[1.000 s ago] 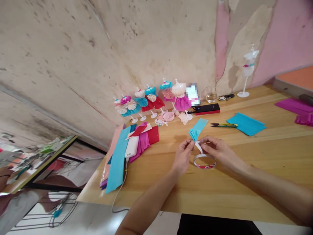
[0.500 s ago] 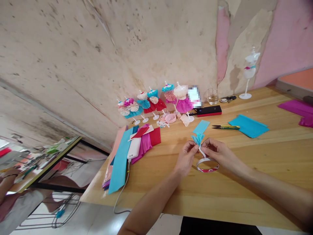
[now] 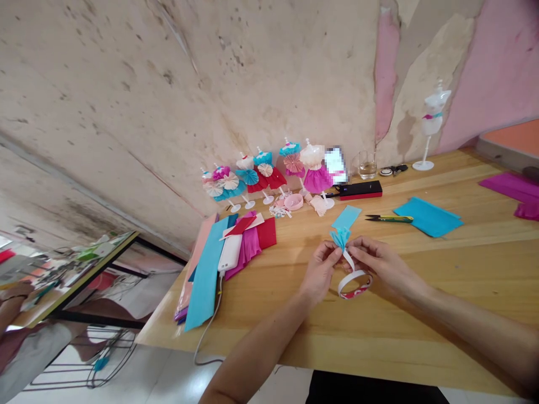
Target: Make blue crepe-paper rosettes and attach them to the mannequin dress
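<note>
There are about seven little paper dresses on stands (image 3: 318,179), two battery packs (image 3: 360,189), two pairs of scissors (image 3: 389,219), one glass (image 3: 368,165), one paper ring (image 3: 356,285), and one blue paper fan (image 3: 341,238).

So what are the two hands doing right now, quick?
Left hand: closed, pinching the gathered blue paper.
Right hand: closed, pinching where the white paper strip meets the blue.

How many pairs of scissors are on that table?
2: yellow-handled thread snips lying beside the blue crepe paper, and a small dark pair by the glass. Others could be hidden under the paper stack.
</note>
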Available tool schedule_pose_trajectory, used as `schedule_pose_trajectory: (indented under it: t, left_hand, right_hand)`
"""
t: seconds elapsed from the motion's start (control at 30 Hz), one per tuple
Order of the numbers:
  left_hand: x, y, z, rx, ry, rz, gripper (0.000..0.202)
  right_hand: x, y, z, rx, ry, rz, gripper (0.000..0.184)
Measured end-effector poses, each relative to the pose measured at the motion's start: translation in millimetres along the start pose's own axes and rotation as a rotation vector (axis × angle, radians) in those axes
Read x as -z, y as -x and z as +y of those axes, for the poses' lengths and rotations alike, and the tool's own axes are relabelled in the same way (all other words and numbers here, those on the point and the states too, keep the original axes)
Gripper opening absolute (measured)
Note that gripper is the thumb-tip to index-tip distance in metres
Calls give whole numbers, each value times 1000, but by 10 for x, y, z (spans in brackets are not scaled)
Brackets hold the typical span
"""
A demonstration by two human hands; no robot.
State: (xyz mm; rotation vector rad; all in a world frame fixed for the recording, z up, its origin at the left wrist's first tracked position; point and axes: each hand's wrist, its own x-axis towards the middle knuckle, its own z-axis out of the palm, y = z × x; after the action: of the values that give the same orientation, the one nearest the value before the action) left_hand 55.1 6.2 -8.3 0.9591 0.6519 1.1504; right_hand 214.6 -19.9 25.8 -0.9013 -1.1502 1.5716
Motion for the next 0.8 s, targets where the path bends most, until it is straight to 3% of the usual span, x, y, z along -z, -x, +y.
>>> schedule_pose_trajectory:
  t: [0.13, 0.37, 0.63, 0.8]
  left_hand:
    - [-3, -8, -16, -8, -33, 3, 18]
    - [-3, -7, 2, 21, -53, 53, 24]
    - [11, -34, 19, -75, -137, 95, 26]
    - [35, -32, 9, -88, -183, 114, 25]
  right_hand:
    - [39, -33, 42, -1, 64, -5, 30]
    - [59, -29, 47, 121, 352, 43, 28]
    - [0, -21, 34, 20, 230, 123, 30]
    - [-38, -14, 69, 2, 149, 64, 27]
